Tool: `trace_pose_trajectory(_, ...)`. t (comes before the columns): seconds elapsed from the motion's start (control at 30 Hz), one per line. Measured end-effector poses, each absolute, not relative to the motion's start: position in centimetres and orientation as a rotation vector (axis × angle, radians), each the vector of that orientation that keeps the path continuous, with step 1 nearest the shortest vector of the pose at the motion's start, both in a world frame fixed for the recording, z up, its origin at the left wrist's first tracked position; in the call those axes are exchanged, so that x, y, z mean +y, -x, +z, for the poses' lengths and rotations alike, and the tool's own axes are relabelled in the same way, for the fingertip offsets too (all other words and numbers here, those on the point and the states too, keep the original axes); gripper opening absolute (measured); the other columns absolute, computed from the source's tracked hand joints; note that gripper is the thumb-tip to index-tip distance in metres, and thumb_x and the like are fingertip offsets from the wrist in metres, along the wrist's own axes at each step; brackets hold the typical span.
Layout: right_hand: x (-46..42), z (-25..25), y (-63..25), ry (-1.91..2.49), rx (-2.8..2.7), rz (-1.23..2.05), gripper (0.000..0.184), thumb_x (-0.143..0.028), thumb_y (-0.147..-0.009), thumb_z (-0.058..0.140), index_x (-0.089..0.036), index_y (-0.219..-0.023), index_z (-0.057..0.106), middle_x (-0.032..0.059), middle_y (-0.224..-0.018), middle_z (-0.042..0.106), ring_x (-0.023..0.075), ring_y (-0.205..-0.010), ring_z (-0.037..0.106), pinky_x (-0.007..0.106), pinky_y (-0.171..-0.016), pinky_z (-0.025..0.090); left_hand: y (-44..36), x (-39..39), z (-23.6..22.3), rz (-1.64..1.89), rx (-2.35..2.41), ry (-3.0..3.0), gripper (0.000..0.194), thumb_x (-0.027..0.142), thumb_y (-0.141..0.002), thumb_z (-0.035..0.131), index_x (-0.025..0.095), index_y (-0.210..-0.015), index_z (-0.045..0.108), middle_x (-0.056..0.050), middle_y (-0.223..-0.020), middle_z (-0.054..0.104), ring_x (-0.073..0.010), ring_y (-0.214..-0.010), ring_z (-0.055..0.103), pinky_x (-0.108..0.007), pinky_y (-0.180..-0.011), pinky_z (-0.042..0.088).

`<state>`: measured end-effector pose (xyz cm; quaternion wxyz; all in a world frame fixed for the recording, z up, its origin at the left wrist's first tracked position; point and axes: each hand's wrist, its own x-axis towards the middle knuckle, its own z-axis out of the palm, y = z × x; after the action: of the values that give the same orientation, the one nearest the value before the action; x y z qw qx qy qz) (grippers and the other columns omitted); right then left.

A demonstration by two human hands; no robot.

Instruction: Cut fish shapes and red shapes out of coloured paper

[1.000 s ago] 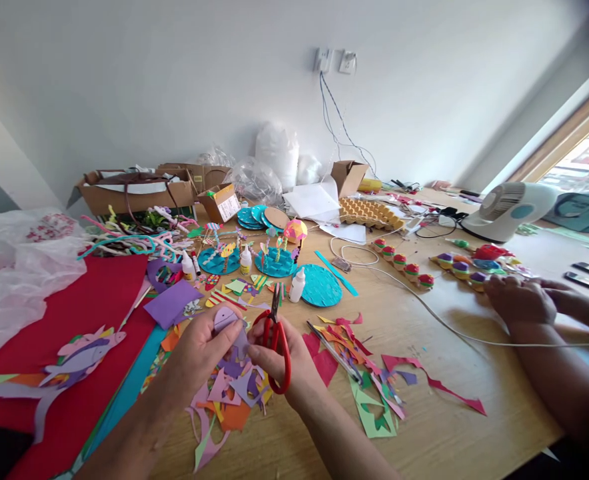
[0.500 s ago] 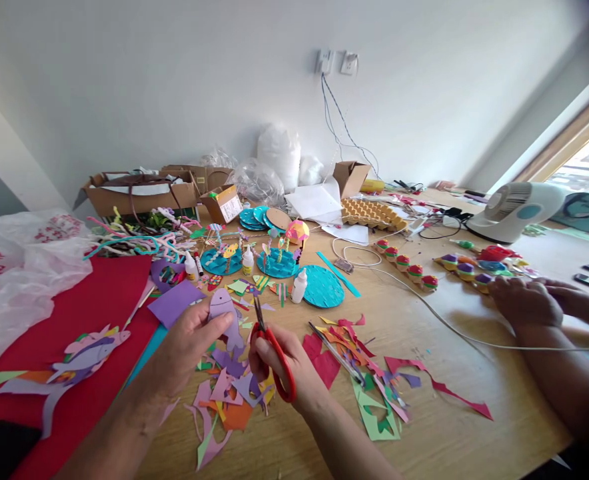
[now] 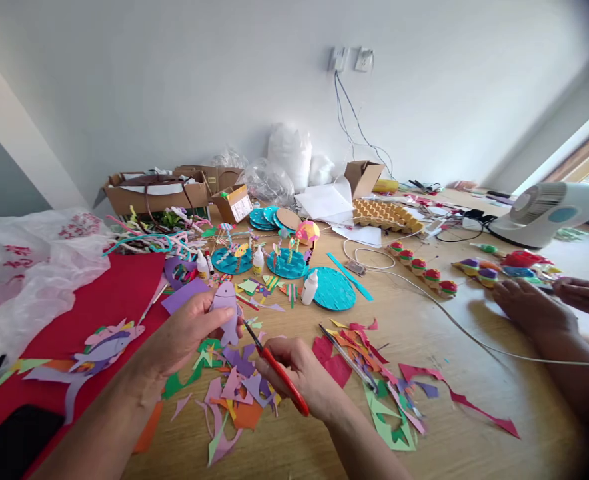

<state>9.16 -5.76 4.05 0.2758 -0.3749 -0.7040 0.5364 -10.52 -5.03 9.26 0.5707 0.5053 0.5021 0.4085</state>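
Observation:
A lilac paper fish [image 3: 225, 308] with a drawn eye and mouth is pinched between the thumb and fingers of my left hand [image 3: 194, 328]. My right hand [image 3: 290, 373] is wrapped round red-handled scissors [image 3: 294, 392]. Their dark blades point up and left, close to the fish's right edge; whether they touch it I cannot tell. Below both hands lie paper scraps [image 3: 234, 380] in purple, pink, orange and green. Other cut paper fish [image 3: 105, 347] are stacked on red paper [image 3: 94, 293] at the left.
White glue bottles [image 3: 310, 288] and a turquoise disc [image 3: 333, 289] stand beyond my hands. A black phone [image 3: 19, 440] lies at lower left. A cable [image 3: 454, 327] crosses the table. At the right, a co-worker's hands [image 3: 537, 310] are by painted egg-carton pieces [image 3: 479, 272].
The scissors have swung from pointing upward to slanting toward the fish. The fish has turned more upright. My view has shifted left, and the co-worker's hands have moved slightly.

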Motion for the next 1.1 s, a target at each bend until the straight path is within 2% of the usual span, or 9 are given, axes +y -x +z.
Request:
trace_pose_trajectory(0.2,-5.89,3.92,-9.21,1.011,-1.883,1.454,0.038,-0.033,-0.084,0.058,-0.018,-0.055,0.038,-0.0060,-0.056,0.034,0.0076,-0.052,0.030,0.021,-0.045,0.021,9.83,-5.14,9.61,0.959,1.172,-1.140,0.014,0.031,-0.065,0.068,0.018,-0.062,0.066,0.000,-0.058,0.069,-0.0128,-0.055,0.059,-0.021,-0.050,0.042)
trace_pose_trajectory(0.57,-5.73,3.62,-9.14,0.999,-1.920,1.395,0.038,-0.035,-0.086,0.056,-0.018,-0.055,0.041,-0.0053,-0.056,0.037,0.0084,-0.053,0.031,0.022,-0.046,0.022,9.47,-5.10,9.58,0.975,1.153,-1.071,0.011,0.028,-0.061,0.069,0.017,-0.062,0.066,0.001,-0.054,0.069,-0.0118,-0.050,0.059,-0.020,-0.047,0.040)
trace_pose_trajectory(1.1,-5.74,3.93,-9.32,1.004,-1.907,1.436,0.045,-0.048,-0.084,0.060,-0.018,-0.056,0.041,-0.0052,-0.056,0.037,0.0079,-0.051,0.029,0.022,-0.044,0.020,9.76,-4.85,8.93,0.958,1.089,-1.095,0.012,0.029,-0.066,0.069,0.018,-0.063,0.065,0.002,-0.055,0.069,-0.0109,-0.051,0.058,-0.020,-0.050,0.043)
